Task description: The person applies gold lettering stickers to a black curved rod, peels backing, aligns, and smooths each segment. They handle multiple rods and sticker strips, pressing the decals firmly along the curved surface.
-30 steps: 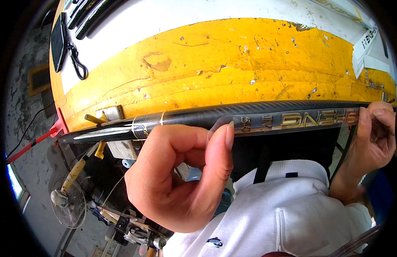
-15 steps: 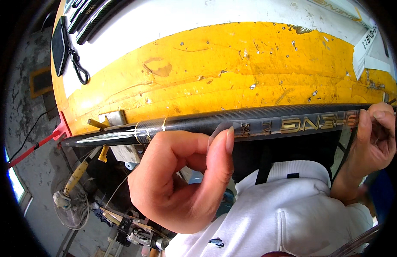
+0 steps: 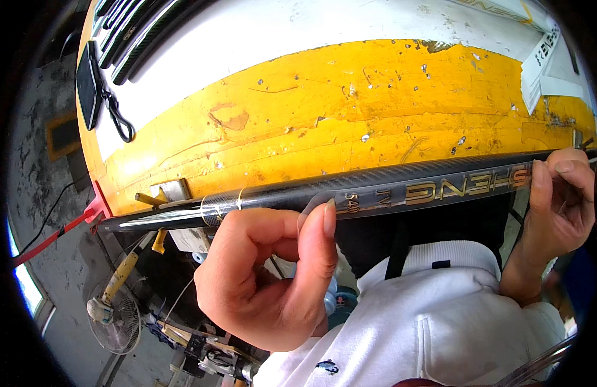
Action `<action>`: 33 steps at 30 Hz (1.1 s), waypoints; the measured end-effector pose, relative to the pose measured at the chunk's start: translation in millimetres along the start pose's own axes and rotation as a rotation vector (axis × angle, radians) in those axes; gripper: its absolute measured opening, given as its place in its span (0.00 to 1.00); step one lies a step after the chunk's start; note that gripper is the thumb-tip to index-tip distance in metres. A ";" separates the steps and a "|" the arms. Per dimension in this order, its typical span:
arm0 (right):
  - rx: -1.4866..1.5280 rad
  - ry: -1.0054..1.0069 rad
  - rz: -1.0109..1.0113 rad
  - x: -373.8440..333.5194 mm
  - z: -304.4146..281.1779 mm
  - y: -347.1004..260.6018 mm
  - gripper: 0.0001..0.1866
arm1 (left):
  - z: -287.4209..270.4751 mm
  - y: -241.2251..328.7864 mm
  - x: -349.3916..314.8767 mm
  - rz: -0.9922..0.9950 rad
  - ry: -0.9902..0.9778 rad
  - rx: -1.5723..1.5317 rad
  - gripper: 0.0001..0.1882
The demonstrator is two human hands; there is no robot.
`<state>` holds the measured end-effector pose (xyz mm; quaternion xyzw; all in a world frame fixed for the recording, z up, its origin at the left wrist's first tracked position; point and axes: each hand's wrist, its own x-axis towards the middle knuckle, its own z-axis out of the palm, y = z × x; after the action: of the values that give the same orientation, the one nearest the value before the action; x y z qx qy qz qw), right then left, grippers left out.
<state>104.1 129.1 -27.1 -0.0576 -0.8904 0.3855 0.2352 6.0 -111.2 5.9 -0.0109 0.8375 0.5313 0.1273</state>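
A long, black carbon-weave rod (image 3: 279, 187) with thin gold rings lies across the view along the table's near edge. In front of it a clear decal strip (image 3: 401, 196) with gold lettering is stretched lengthwise. My left hand (image 3: 266, 271) pinches the strip's rounded left end between thumb and forefinger. At the far right, my right hand (image 3: 559, 206) holds the other end, its thumb and fingertips pressed together. The strip runs close beside the rod; whether it touches the rod along its length I cannot tell.
The yellow table (image 3: 298, 116) has chipped paint and a white sheet (image 3: 260, 45) at the back. Several black rods (image 3: 144, 45) and a black phone-like device (image 3: 89, 84) lie back left. White strips (image 3: 537, 77) lie at right. A red clamp (image 3: 97, 205) and a fan (image 3: 115, 316) are left.
Both hands and the decal strip have shifted slightly left; the left hand is also a little lower. The strip's lettering now stands out more from the rod. Both pinches hold.
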 end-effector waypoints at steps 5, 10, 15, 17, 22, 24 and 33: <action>-0.053 -0.053 -0.093 3.5 -3.7 3.4 0.21 | 2.6 1.3 0.2 0.008 0.014 0.008 0.08; -0.027 -0.060 -0.073 5.4 -0.3 0.9 0.21 | 8.7 0.3 -2.8 0.017 0.115 0.024 0.09; -0.024 -0.085 -0.050 2.5 -4.6 1.7 0.21 | 19.6 3.1 -2.6 0.030 0.236 0.121 0.11; -0.024 -0.095 -0.044 1.7 -5.5 1.3 0.21 | 21.4 3.6 -2.6 0.011 0.249 0.091 0.12; -0.003 -0.112 -0.046 2.9 -5.2 1.0 0.22 | 30.8 4.3 -3.6 0.003 0.341 0.036 0.14; -0.015 -0.131 -0.039 4.1 -5.4 -0.6 0.22 | 29.6 -1.4 -2.9 0.028 0.366 0.080 0.14; -0.022 -0.145 -0.035 6.9 -6.1 -2.7 0.24 | 21.4 -1.5 -4.4 0.053 0.265 0.070 0.14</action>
<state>101.1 133.2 -19.0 -0.0165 -0.9101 0.3747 0.1764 14.8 -93.2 -3.1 -0.0544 0.8650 0.4989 0.0020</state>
